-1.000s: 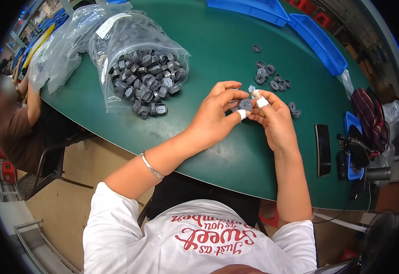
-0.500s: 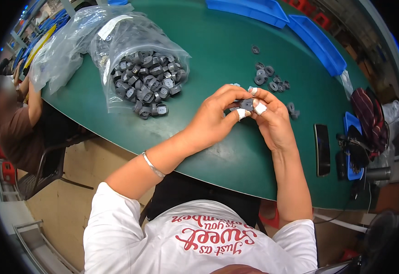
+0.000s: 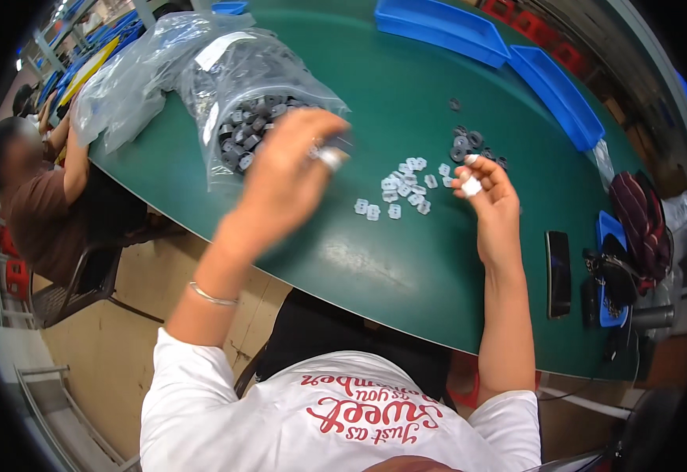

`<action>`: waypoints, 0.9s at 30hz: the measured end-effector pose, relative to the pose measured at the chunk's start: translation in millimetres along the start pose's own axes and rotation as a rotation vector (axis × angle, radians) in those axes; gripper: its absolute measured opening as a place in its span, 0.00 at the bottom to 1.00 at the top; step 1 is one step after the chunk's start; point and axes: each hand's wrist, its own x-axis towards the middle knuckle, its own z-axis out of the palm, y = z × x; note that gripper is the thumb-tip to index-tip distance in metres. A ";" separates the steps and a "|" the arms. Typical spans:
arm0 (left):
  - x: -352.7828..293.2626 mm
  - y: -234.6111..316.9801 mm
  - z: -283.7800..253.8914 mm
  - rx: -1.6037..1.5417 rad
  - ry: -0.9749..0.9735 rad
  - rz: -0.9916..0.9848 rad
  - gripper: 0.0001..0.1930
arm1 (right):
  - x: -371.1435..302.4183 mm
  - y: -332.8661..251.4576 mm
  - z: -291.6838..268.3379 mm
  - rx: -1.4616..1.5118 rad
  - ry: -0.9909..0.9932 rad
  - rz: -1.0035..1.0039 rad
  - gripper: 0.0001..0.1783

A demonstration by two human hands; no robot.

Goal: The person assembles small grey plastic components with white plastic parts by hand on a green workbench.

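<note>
while a green desk (image 3: 375, 271) spreads beneath both hands, its pale near edge curving past the person's waist, beige floor (image 3: 123, 346) shows at lower left, where a co-worker in a brown top (image 3: 44, 216) sits by a dark chair (image 3: 80, 291). along the far side stand two long blue trays (image 3: 446, 38). a clear plastic bag (image 3: 206, 90) lies on the left part of the desk, its mouth full of dark grey pieces (image 3: 237, 141). small pale pieces (image 3: 391, 187) are scattered between the hands, some touching, and round dark grey pieces (image 3: 465, 141) cluster just beyond the right hand (image 3: 489, 193). farther right lie a phone (image 3: 558, 275) and a small blue tray (image 3: 617, 316), with a dark striped bundle (image 3: 638, 208) beside it.

the left hand (image 3: 292, 161) is a blur in front of the bag's mouth, covering some of the pieces there; i can't tell whether its grip is spread or pinching something. the right hand's fingers bend toward the thumb, which wears a white wrap (image 3: 471, 186), but i can't make out whether that grip pinches anything. what sits in the small tray is a dark tangle, and the room's edges are cut off by a black rim.
</note>
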 end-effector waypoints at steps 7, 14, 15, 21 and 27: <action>-0.2 -27.8 -21.4 0.665 0.013 -0.115 0.19 | 1.7 34.5 2.3 -0.795 0.037 -0.205 0.12; 27.8 34.8 37.6 0.210 -0.247 0.080 0.12 | 1.7 42.5 -3.6 -1.015 0.034 -0.348 0.12; 34.3 33.5 53.6 0.174 -0.281 0.102 0.11 | 1.4 43.2 -3.0 -0.987 0.039 -0.334 0.10; 73.9 28.8 170.1 -0.013 -0.374 -0.038 0.20 | -2.6 28.6 -8.0 -0.899 0.032 -0.298 0.07; 82.8 16.3 196.3 0.027 -0.340 -0.016 0.22 | -5.0 18.9 -4.2 -0.936 -0.002 -0.278 0.05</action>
